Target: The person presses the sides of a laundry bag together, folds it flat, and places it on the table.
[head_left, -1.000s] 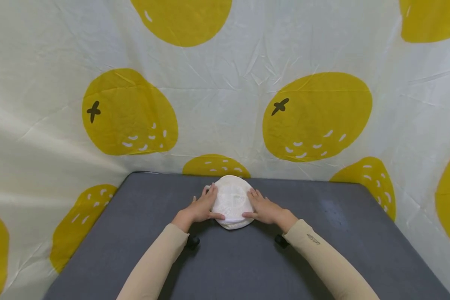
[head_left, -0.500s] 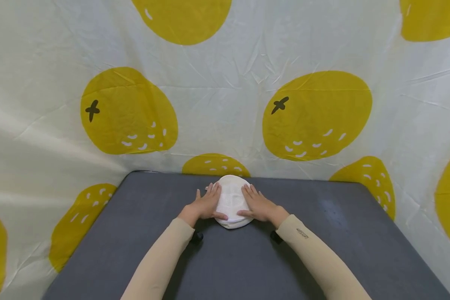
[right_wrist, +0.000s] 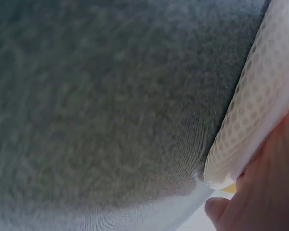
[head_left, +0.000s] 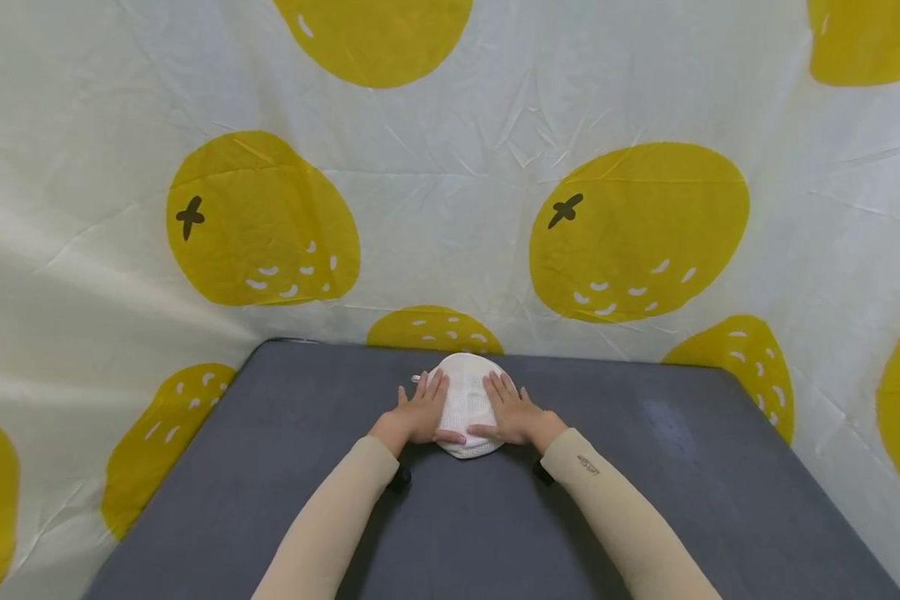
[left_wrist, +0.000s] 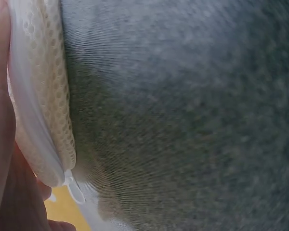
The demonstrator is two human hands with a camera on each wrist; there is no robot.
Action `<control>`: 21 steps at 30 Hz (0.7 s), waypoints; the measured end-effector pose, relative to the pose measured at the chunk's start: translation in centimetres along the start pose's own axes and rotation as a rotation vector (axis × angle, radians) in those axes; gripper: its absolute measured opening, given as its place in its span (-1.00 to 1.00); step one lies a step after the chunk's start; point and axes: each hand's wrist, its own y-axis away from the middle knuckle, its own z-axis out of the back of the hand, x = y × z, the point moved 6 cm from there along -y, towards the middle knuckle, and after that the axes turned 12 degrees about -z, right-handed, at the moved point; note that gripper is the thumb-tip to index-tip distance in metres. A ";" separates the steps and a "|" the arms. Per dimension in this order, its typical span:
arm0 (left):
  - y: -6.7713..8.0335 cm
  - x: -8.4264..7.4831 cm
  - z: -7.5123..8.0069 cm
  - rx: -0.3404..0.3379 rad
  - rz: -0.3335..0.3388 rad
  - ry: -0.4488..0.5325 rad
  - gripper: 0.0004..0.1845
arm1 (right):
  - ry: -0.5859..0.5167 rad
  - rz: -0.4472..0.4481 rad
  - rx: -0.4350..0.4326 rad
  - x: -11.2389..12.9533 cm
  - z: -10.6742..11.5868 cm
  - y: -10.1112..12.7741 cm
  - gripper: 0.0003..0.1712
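A round white mesh laundry bag point(head_left: 467, 400) lies on the dark grey table near its far edge in the head view. My left hand point(head_left: 422, 411) rests on the bag's left side with fingers straight and pointing away. On its right side, my right hand point(head_left: 515, 411) lies flat in the same way, and the two thumbs almost meet near the front rim. The left wrist view shows the honeycomb mesh side point(left_wrist: 55, 86) of the bag and a small white loop point(left_wrist: 76, 191) at its edge. From the right wrist, the mesh wall point(right_wrist: 250, 101) stands beside the hand.
The dark grey table point(head_left: 450, 533) reaches toward me under both sleeved forearms. Behind it and along its sides hangs a pale curtain point(head_left: 435, 217) printed with large yellow fruit. A dark wrist camera point(head_left: 400, 479) sits under the left cuff.
Both hands have slid inward over the bag, so fingers and thumbs now lie closer together on top. The forearms have drawn in too. The bag stays in nearly the same place.
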 end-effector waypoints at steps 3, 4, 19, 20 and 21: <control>0.0 0.0 -0.3 0.019 0.016 -0.021 0.27 | -0.036 -0.010 0.017 -0.3 -0.7 -0.7 0.29; 0.0 -0.1 -0.3 0.020 0.018 -0.022 0.26 | -0.031 -0.023 0.022 -0.5 -1.0 -1.0 0.30; -0.2 -0.3 0.4 0.052 0.038 -0.012 0.26 | -0.039 -0.122 0.074 -0.9 -1.2 -2.1 0.31; -0.3 -0.3 0.4 0.055 0.040 -0.010 0.26 | -0.038 -0.127 0.076 -0.8 -1.1 -2.0 0.31; -0.5 -0.1 0.2 0.061 0.047 -0.006 0.27 | -0.042 -0.131 0.081 -0.8 -1.1 -2.0 0.30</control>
